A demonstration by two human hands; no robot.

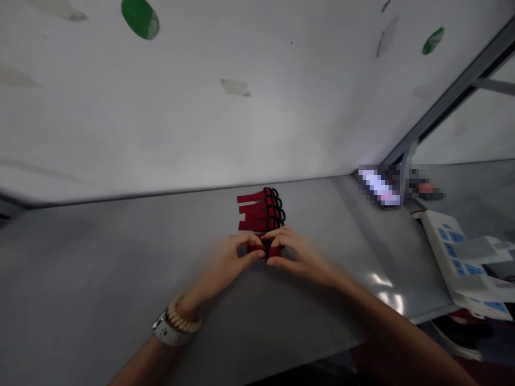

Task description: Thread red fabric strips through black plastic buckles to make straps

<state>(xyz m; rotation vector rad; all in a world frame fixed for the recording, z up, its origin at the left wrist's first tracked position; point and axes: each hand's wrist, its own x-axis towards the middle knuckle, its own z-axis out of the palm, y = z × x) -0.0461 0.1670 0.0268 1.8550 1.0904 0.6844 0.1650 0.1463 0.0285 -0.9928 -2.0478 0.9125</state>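
While the left hand (227, 258) and right hand (295, 254) press in from either side, each pinching a red strap (269, 251) on the grey tabletop (120, 268), four matching straps (259, 210) with black loops already lie side by side just beyond them. The pinched strap sits just beside the row's near end. Farther right, a folded leaflet (454, 252) with blue panels and a pixelated device (380, 186) rest near the tabletop's edge.
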